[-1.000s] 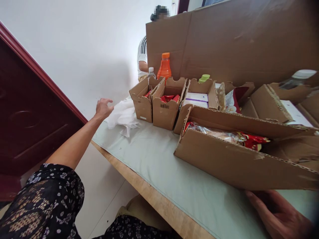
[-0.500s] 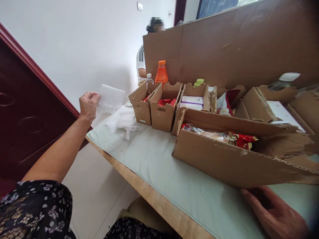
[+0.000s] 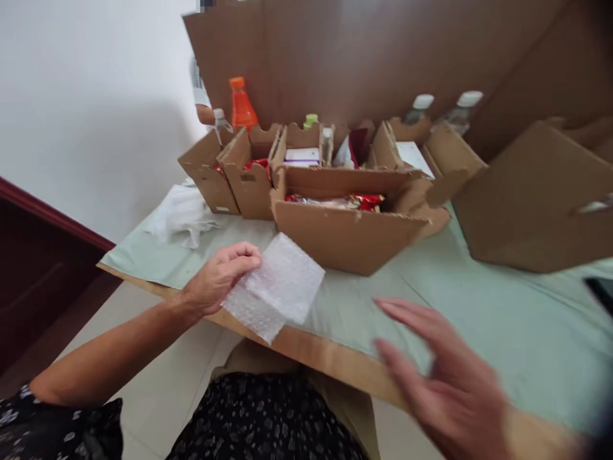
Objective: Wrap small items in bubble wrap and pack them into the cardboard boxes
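My left hand (image 3: 218, 278) is closed on one edge of a small bubble-wrap sheet (image 3: 278, 285), holding it over the near edge of the table (image 3: 460, 319). The sheet sits just in front of a long open cardboard box (image 3: 345, 233) holding red snack packets (image 3: 366, 201). My right hand (image 3: 438, 377) hovers low at the right with fingers stretched out and apart, blurred, holding nothing.
Small open cartons (image 3: 239, 176) stand in a row at the back, with an orange bottle (image 3: 241, 105) and clear bottles (image 3: 416, 108) behind them. A pile of white wrap (image 3: 179, 214) lies at the far left. A large cardboard sheet (image 3: 364, 57) stands as a wall; another person's arm (image 3: 204, 112) shows beside it.
My left hand took a bubble-wrap sheet from the pile at the far left and brought it near, in front of the long box. My right hand lifted off the table. My head turned right.
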A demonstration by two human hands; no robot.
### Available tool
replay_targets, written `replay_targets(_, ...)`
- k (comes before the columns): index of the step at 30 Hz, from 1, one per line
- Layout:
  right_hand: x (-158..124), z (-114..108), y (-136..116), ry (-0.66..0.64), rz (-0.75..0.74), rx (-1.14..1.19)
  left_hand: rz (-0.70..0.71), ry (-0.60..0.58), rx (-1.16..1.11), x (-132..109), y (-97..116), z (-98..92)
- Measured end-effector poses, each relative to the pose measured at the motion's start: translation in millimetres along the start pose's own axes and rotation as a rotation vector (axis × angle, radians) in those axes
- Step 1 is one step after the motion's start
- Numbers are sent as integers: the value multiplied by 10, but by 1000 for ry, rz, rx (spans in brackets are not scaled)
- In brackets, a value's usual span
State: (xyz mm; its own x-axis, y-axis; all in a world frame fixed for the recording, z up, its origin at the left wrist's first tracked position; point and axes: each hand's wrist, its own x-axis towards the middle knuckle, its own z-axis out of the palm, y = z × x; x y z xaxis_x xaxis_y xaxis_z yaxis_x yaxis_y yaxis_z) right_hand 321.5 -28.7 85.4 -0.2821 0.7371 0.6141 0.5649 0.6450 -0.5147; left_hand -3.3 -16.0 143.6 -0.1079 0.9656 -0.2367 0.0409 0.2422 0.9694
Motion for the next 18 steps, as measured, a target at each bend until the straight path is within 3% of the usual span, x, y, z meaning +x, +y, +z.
replay_targets(1, 14, 97, -174, -89, -93, 13, -50, -84, -57, 15, -54, 164)
replay_targets(3, 28, 320, -334, -145, -129, -6, -135, -213, -166, 53, -173, 442)
replay_targets(6, -50, 577, -252, -104, -17, -51, -163, -308, -252, 64, -375, 713)
replay_targets(8, -124, 641, -151, -57, 50, -71, -142, -373, -291, 17, -509, 786)
replay_targets(10, -168, 613, -89, -29, 116, -29, -108, -409, -243, -47, -611, 769)
replay_targets(12, -172, 503, -51, 15, 242, 78, -83, -364, -110, -82, -650, 669)
replay_targets(15, -142, 262, 37, 122, 505, 222, -90, -251, 47, -24, -574, 439)
replay_targets(18, -144, 90, 174, 159, 615, 246, -79, -222, 144, 142, -455, 273)
